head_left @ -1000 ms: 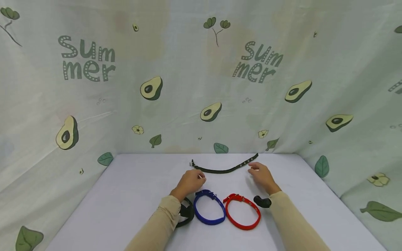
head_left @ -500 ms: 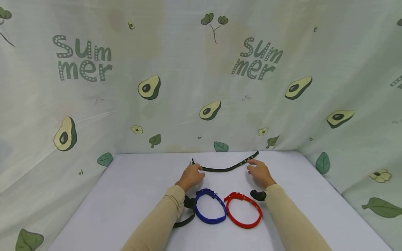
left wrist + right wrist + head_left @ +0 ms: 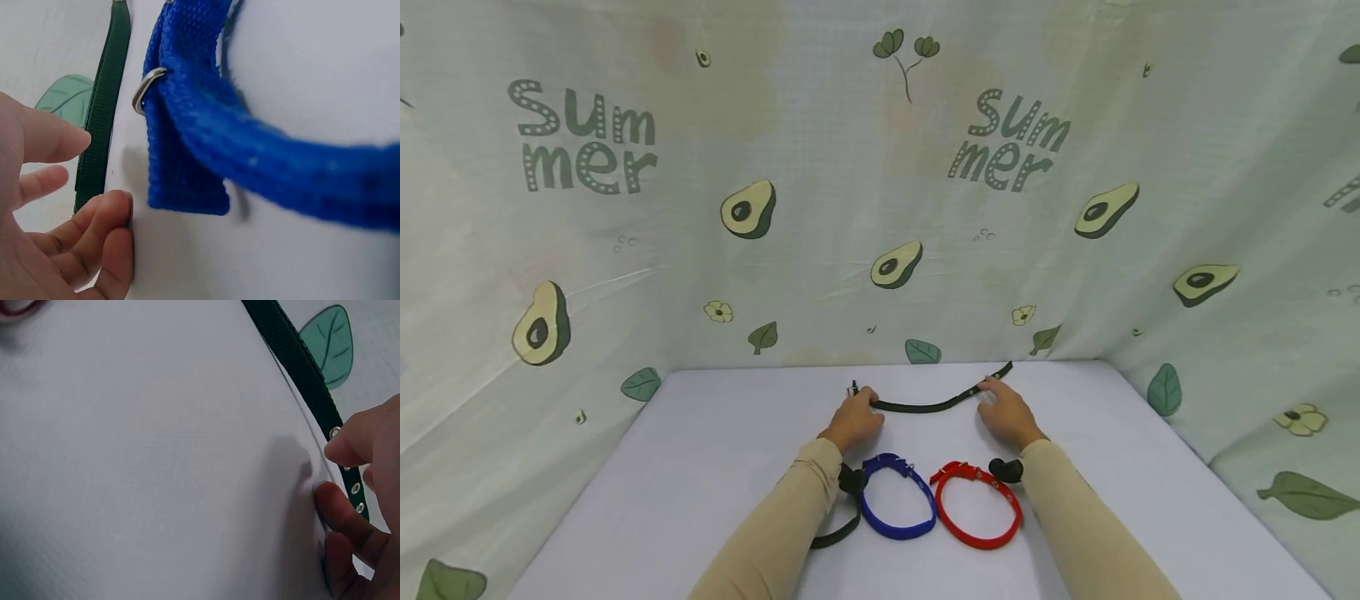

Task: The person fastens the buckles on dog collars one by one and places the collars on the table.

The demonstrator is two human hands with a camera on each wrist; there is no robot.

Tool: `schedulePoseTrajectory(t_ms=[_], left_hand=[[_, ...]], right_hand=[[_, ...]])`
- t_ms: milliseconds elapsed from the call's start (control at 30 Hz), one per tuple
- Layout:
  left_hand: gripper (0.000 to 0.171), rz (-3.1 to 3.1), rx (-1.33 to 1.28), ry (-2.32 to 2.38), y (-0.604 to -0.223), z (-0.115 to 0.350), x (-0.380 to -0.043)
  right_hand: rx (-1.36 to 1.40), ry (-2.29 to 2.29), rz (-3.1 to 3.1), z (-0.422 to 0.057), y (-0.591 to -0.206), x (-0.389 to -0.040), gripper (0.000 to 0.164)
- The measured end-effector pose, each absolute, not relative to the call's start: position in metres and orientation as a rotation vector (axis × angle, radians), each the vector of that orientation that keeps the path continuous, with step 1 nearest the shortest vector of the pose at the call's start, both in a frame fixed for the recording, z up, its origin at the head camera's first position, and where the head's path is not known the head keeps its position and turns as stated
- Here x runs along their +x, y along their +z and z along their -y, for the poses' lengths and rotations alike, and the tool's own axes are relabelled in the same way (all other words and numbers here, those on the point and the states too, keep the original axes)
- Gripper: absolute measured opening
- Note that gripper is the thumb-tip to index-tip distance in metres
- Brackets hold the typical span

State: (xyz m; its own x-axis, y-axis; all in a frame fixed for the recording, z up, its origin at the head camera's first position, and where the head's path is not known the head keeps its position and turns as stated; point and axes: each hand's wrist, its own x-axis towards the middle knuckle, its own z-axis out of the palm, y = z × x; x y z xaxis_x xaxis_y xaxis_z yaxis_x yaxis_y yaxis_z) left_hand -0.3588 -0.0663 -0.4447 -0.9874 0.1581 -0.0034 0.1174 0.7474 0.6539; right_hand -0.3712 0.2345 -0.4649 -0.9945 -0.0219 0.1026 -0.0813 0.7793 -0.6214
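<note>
A dark green pet collar lies unbuckled along the back of the table, its buckle at the left and its metal eyelets at the right. My left hand pinches it near the buckle end, the thumb overlapping the strap and the other fingers curled below. At the eyelet end my right hand pinches the strap, thumb on the near side and index finger behind. Nearer me lie a buckled blue collar and a buckled red collar. A dark collar is partly hidden by my left sleeve.
The white table ends at a printed cloth backdrop just behind the green collar. The blue and red loops sit side by side between my forearms. Black wrist cameras show at both cuffs.
My left hand has moved forward onto the buckle end of the green collar. The right hand has shifted slightly left and onto the eyelet end. The looped collars have stayed put.
</note>
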Motion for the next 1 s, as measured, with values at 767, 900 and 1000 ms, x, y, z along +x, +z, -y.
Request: schedulePoseTrajectory(t_ms=[767,900,1000], left_hand=[[0.040,-2.847,0.256,0.927,-0.440,0.062,-0.367],[0.039,-2.851,0.211,0.925,-0.441,0.061,-0.369],[0.040,-2.862,0.183,0.905,-0.442,0.060,-0.370]], right_hand=[[0.031,0.754,2.902,-0.233,-0.464,-0.368,0.042],[-0.026,0.798,2.866,-0.236,-0.468,-0.368,0.035],[-0.026,0.835,2.834,-0.238,-0.471,-0.367,0.030]])
